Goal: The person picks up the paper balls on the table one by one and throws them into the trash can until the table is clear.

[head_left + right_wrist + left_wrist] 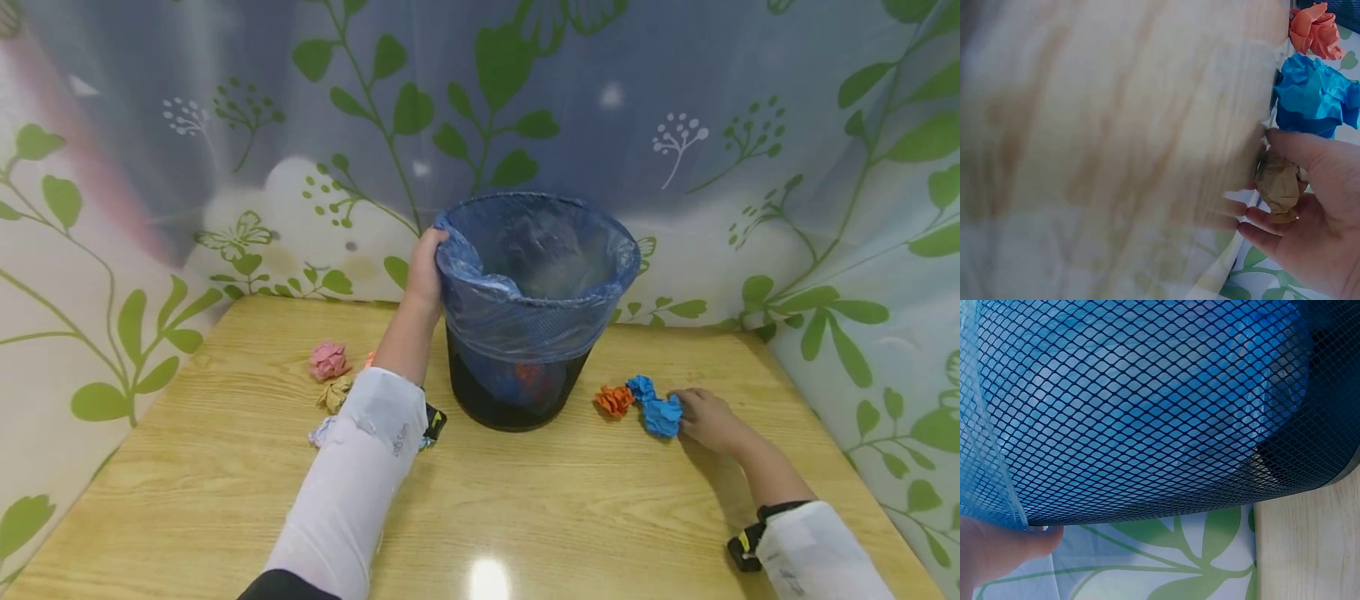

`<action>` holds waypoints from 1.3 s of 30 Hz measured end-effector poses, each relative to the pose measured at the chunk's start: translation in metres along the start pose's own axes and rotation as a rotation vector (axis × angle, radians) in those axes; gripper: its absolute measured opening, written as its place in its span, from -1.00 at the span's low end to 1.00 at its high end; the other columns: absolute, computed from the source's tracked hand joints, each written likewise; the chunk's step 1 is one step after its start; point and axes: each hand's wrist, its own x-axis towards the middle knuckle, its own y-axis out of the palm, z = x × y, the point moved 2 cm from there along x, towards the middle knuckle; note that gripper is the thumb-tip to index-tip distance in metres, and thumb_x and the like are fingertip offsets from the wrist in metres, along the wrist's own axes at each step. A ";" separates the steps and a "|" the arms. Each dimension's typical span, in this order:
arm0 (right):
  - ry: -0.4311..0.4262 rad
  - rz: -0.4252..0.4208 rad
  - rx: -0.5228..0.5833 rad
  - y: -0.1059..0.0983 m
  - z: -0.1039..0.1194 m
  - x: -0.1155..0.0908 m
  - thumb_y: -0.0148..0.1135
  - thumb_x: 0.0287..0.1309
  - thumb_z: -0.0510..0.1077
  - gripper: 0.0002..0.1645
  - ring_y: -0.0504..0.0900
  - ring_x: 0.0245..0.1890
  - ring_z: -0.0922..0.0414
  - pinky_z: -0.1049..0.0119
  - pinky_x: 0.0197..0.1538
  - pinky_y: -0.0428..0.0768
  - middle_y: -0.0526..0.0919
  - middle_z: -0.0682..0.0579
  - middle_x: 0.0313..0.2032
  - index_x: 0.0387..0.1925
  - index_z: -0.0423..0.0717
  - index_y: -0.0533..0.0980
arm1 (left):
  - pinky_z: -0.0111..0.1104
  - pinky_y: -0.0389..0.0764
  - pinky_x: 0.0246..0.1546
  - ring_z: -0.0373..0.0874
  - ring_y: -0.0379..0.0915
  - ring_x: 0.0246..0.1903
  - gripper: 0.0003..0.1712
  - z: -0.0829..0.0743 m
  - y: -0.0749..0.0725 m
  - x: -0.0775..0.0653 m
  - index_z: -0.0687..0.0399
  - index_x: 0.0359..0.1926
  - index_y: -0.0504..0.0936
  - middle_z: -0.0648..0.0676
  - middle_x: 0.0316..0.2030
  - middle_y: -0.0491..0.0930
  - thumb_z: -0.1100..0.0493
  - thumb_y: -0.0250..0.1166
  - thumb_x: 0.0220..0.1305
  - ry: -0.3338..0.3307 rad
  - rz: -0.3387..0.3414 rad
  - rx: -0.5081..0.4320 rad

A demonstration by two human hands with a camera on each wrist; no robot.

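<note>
My left hand point(425, 271) grips the left rim of a black mesh wastebasket point(487, 400), its thumb point(1016, 547) against the edge in the left wrist view. A translucent blue bin bag point(525, 325) lines the wastebasket and folds down over its rim. On the right, my right hand point(708, 419) holds a brown crumpled paper ball point(1280, 187) between thumb and fingers, low at the tabletop. The hand hides that ball in the head view. Close beside the fingertips lie a blue paper ball point(662, 417), a smaller blue one point(641, 388) and an orange one point(615, 401).
Left of the wastebasket, partly behind my left forearm, lie a pink paper ball point(328, 361), a tan one point(335, 393) and a pale lavender one point(321, 432). The wooden table point(540, 500) meets a leaf-patterned curtain point(345, 200) at the back and sides.
</note>
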 end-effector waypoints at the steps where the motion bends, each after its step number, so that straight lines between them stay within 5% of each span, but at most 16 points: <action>1: 0.003 0.005 -0.015 0.000 0.000 0.000 0.17 0.11 -0.35 -0.48 0.33 0.09 -0.52 -0.36 0.11 0.31 0.38 -0.58 0.04 0.11 -0.53 0.35 | -0.44 0.30 0.01 -0.22 0.30 -0.10 -0.45 0.000 0.000 0.000 0.26 0.10 0.41 0.04 0.01 0.39 0.04 -0.13 0.17 0.004 0.000 -0.003; 5: 0.020 0.023 -0.053 -0.001 -0.001 0.000 0.19 0.10 -0.37 -0.48 0.35 0.04 -0.52 -0.33 0.08 0.34 0.37 -0.59 0.01 0.09 -0.56 0.34 | -0.45 0.32 -0.04 -0.23 0.32 -0.18 -0.58 0.000 0.000 0.001 0.16 -0.06 0.43 -0.04 -0.14 0.40 0.03 -0.13 0.18 0.004 0.006 -0.010; 12: 0.043 0.027 -0.028 -0.004 -0.001 -0.001 0.20 0.11 -0.35 -0.53 0.38 -0.02 -0.50 -0.29 0.02 0.39 0.39 -0.57 -0.04 0.04 -0.53 0.37 | -0.48 0.35 -0.07 -0.25 0.35 -0.22 -0.44 0.001 0.001 0.002 0.33 0.08 0.42 0.04 -0.11 0.42 0.06 -0.13 0.16 0.012 0.015 -0.039; 19: 0.029 0.022 -0.027 -0.004 -0.002 -0.003 0.21 0.12 -0.33 -0.59 0.45 -0.16 -0.36 -0.20 -0.09 0.45 0.42 -0.47 -0.16 -0.05 -0.52 0.37 | -0.45 0.33 -0.06 -0.23 0.32 -0.21 -0.72 0.000 0.000 0.000 0.04 -0.22 0.42 -0.07 -0.20 0.39 0.05 -0.13 0.18 0.001 0.013 -0.018; 26: 0.011 0.007 0.003 -0.003 -0.009 0.001 0.17 0.06 -0.38 -0.76 0.47 -0.21 -0.33 -0.17 -0.11 0.46 0.46 -0.40 -0.28 -0.24 -0.50 0.40 | -0.45 0.30 -0.01 -0.23 0.31 -0.13 -0.53 -0.001 0.001 0.001 0.21 -0.01 0.43 -0.02 -0.07 0.39 0.03 -0.13 0.17 0.009 0.013 -0.014; 34: 0.001 0.080 0.023 -0.009 -0.010 0.006 0.16 0.06 -0.40 -0.81 0.54 -0.17 -0.37 -0.15 -0.08 0.54 0.56 -0.37 -0.31 -0.30 -0.51 0.44 | -0.47 0.37 -0.18 -0.25 0.33 -0.35 -0.78 -0.001 0.002 0.003 0.01 -0.29 0.42 -0.09 -0.34 0.40 0.07 -0.13 0.19 0.024 0.014 -0.056; 39: 0.044 0.135 0.022 -0.014 -0.009 0.005 0.16 0.10 -0.36 -0.79 0.54 -0.14 -0.36 -0.13 -0.08 0.54 0.57 -0.39 -0.25 -0.24 -0.48 0.44 | -0.48 0.35 -0.12 -0.25 0.33 -0.26 -0.76 0.000 0.001 0.002 0.03 -0.27 0.43 -0.08 -0.26 0.40 0.07 -0.12 0.17 0.020 -0.002 -0.046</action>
